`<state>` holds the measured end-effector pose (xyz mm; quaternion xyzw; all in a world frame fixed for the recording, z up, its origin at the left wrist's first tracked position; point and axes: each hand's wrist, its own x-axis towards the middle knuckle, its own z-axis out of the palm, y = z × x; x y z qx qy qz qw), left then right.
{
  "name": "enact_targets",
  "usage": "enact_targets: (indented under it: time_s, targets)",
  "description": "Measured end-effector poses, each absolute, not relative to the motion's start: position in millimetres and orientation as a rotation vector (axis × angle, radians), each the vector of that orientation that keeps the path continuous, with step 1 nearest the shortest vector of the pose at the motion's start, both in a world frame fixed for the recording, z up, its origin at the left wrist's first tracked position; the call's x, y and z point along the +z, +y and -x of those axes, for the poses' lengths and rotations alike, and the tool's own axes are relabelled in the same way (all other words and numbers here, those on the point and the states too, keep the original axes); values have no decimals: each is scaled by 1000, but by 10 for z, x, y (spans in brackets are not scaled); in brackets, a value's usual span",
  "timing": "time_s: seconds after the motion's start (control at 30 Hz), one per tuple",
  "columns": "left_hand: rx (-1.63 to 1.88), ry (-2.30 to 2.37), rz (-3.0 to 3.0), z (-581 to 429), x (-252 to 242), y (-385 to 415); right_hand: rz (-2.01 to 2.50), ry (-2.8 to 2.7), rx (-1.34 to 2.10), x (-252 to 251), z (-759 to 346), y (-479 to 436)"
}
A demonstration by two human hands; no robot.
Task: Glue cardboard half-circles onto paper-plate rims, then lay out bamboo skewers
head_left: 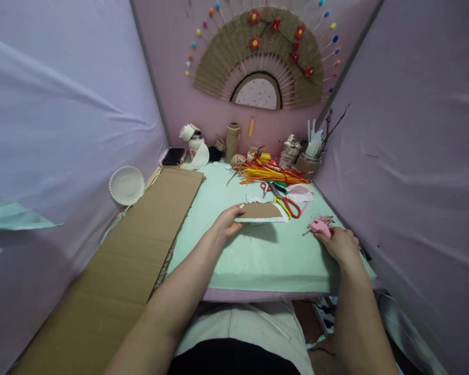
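Note:
My left hand (230,220) grips the left end of a half-round cardboard piece (261,210), raised a little over the table. White material is folded over its curved and straight edges. Over at the right side of the table, my right hand (341,244) is closed around a pink glue gun (320,226), whose tip points left. A small patch of something dark and reddish lies just behind it. Beyond the cardboard piece lie large scissors with red and yellow handles (292,207), small red-handled scissors (263,188) and a pink-and-white cloth scrap (300,192).
A long cardboard sheet (140,250) covers the left side. Orange and red strips (271,172), a twine spool (233,141), jars and a cup of white sticks (308,165) stand along the back. A phone (174,157) lies at the back left. A decorated fan (258,57) hangs behind.

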<state>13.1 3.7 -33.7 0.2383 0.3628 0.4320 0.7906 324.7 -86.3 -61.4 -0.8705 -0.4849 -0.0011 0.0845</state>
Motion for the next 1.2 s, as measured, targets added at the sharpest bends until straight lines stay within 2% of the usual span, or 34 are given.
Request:
enact_targets:
  time_s: [0.2, 0.43, 0.63, 1.2]
  targets:
    - [965, 713, -522, -125, -289, 30, 2173, -1376, 26, -518, -3212, -995]
    - [965, 727, -555, -133, -207, -53, 1430, -862, 582, -225, -2453, -1218]
    - [874, 687, -625, -129, -211, -101, 1469, -1167, 853, -254, -1868, -1255]
    - [831, 614, -787, -170, -153, -198, 1529, -1192, 791, -296, -1686, -1090]
